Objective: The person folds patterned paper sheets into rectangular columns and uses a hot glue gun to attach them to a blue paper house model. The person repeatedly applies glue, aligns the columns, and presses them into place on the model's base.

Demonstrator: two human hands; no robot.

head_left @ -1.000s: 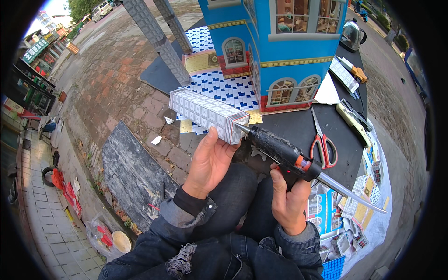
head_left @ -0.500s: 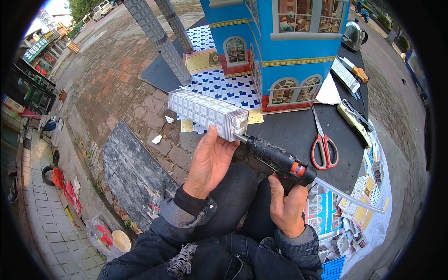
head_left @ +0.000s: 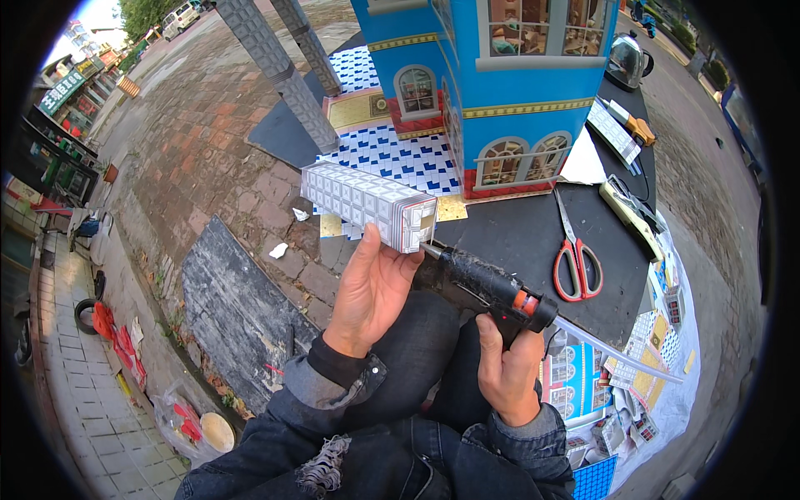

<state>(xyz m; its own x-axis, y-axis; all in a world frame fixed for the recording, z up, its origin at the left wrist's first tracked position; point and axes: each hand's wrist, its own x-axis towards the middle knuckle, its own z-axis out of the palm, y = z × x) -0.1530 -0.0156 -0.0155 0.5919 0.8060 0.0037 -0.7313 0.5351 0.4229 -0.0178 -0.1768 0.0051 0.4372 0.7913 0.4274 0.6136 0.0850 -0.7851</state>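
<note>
Head view: left hand (head_left: 371, 287) wrapped under a grey tiled block (head_left: 367, 202), thumb up its near side, block raised over the lap before the blue model house (head_left: 492, 92). Right hand (head_left: 508, 375) clenched on a black glue gun (head_left: 487, 287); nozzle now touching the block's end face, gun lower than a second ago. Red scissors (head_left: 577, 265) unmoved on the black board (head_left: 517, 237).
</note>
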